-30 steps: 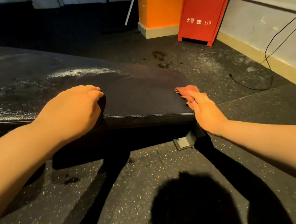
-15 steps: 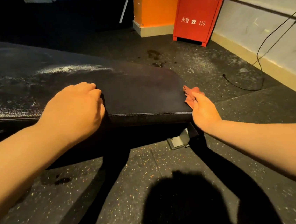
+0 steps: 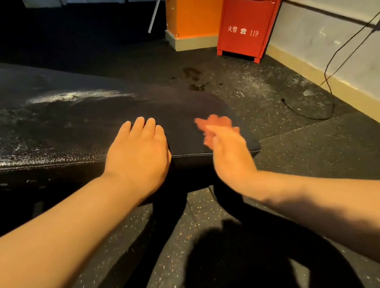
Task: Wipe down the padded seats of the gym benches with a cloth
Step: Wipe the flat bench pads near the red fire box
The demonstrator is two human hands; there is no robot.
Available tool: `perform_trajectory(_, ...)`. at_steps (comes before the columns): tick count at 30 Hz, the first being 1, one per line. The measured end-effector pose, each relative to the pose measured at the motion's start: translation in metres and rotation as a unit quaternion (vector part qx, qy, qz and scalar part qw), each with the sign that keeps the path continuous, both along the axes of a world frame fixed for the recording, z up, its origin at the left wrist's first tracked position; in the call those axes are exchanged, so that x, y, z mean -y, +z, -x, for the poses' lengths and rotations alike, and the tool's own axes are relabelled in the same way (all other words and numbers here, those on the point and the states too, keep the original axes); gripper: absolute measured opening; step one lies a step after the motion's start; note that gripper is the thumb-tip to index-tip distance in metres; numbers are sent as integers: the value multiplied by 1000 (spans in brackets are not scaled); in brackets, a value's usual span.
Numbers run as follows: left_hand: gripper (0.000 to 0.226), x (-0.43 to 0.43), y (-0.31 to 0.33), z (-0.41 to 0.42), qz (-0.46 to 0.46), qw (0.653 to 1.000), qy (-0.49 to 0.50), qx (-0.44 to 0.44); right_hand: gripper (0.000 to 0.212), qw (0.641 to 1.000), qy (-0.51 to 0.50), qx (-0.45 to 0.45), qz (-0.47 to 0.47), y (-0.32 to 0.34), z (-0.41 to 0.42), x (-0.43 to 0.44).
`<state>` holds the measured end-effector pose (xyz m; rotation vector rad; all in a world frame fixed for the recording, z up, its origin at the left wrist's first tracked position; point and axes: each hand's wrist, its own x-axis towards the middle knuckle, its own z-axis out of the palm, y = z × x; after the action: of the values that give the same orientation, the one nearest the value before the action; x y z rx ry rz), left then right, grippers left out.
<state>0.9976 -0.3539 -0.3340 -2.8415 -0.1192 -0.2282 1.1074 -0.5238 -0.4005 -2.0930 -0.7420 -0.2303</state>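
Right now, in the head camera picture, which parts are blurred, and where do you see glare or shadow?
Head view: the right hand and the red cloth are smeared by motion; the left hand is sharp; glare lies on the bench pad; a dark shadow covers the floor below; straight edges bend from the wide lens.

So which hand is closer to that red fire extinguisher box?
Right. The right hand works the cloth at the bench end nearest the box; the left hand rests farther along the pad.
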Motion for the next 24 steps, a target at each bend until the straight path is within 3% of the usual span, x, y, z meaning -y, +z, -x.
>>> perform_trajectory(2,51,11,-5,-10,-8,1000,-1,-15,41,993,86,61,54,-1,10,5)
perform_trajectory(5,54,23,-9,-21,8,999,15,-30,43,974,120,125,147,-5,-14,38)
perform_trajectory(9,57,32,-15,-28,6,999,8,-39,55,999,-15,-2,34,-18,-51,67)
perform_trajectory(12,59,41,-18,-37,8,999,7,-39,46,997,-62,2,44,-15,-35,36)
perform_trajectory(17,61,56,-26,-51,15,997,-9,-74,40,985,90,101,109,-8,-16,50)
perform_trajectory(22,61,52,-30,-49,21,999,-19,-39,46,996,-44,-76,-16,-11,-65,59)
perform_trajectory(24,62,55,-28,-50,29,999,-17,-35,48,997,-39,-64,-15,-14,-50,35)
